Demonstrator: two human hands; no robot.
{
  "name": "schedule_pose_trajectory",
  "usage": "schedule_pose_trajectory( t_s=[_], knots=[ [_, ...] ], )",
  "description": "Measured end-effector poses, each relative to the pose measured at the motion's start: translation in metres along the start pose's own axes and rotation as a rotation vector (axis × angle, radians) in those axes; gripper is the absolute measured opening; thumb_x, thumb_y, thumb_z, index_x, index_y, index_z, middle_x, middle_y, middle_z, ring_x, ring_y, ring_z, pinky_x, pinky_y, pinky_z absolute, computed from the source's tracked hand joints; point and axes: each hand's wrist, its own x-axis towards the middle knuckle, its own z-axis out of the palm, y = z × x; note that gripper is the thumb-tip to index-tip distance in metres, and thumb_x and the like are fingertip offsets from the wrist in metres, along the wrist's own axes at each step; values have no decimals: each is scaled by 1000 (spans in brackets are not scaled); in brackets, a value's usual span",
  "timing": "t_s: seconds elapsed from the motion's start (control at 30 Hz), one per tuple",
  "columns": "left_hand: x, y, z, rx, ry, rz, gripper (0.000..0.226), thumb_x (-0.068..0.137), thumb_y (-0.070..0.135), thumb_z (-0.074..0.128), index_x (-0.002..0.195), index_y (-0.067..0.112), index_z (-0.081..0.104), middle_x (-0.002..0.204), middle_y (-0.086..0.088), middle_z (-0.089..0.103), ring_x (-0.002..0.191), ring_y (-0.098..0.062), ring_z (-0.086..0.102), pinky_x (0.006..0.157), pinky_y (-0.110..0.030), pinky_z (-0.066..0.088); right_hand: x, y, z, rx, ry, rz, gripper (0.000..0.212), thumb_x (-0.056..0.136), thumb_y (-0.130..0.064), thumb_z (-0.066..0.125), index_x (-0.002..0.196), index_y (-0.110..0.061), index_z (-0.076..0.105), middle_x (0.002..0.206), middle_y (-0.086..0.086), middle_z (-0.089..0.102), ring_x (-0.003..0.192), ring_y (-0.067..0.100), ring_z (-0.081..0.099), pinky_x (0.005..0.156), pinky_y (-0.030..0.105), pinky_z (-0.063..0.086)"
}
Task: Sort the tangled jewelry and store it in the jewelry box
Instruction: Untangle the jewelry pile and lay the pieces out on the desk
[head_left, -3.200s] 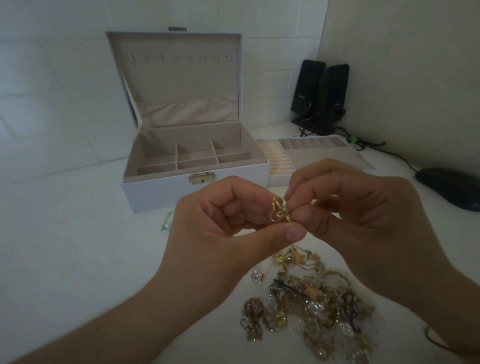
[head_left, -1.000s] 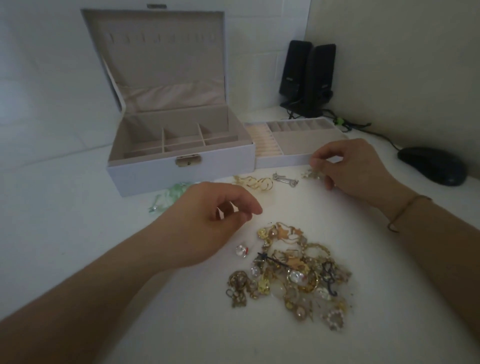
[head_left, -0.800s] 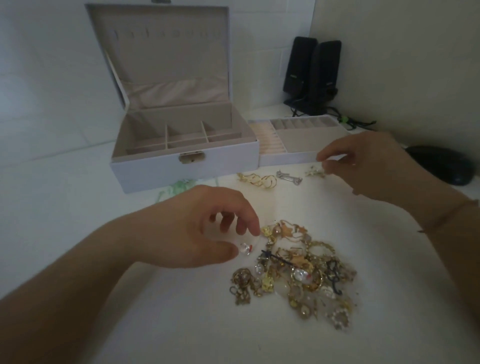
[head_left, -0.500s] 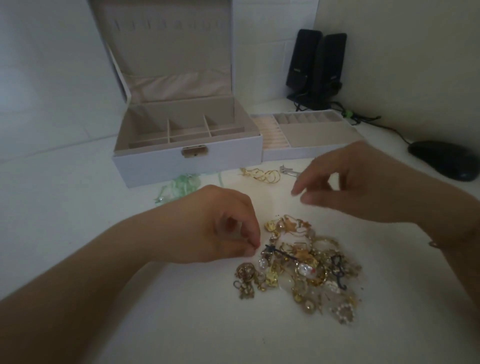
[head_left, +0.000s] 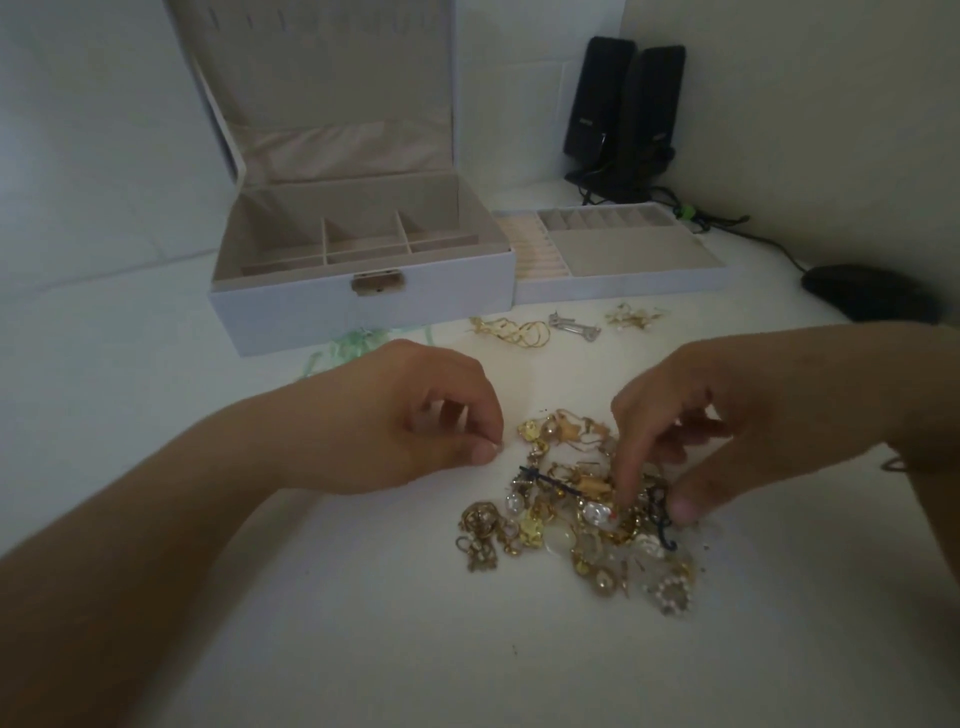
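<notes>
Head view: nearest, the right hand digs forefinger and thumb, apart, into the jewelry pile on the desk, likely dragging snagged chains, while the left hand pinches something tiny and the jewelry box stands open beyond.

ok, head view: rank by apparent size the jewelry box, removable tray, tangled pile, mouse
1. jewelry box, lid open, clearly largest
2-3. tangled pile and removable tray: look alike, and the pile is nearer the camera, so unranked
4. mouse, smallest
</notes>
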Motion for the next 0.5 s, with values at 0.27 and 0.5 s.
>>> schedule_pose_trajectory(
  t_s=[0.27,0.5],
  knots=[
    [5,2,8,107,217,87,2,84,24,66,86,25,67,89,11,67,86,-11,64,74,-21,47,2,-8,1,-47,146,-38,13,79,-42,69,90,-37,70,66,2,47,56,11,44,59,14,36],
    [3,1,10,202,216,163,6,83,21,68,89,23,68,87,7,67,84,-10,64,75,-29,52,16,-14,13,-41,123,-17,16,77,-46,72,90,-37,70,67,5,52,60,21,51,62,39,48]
  ],
)
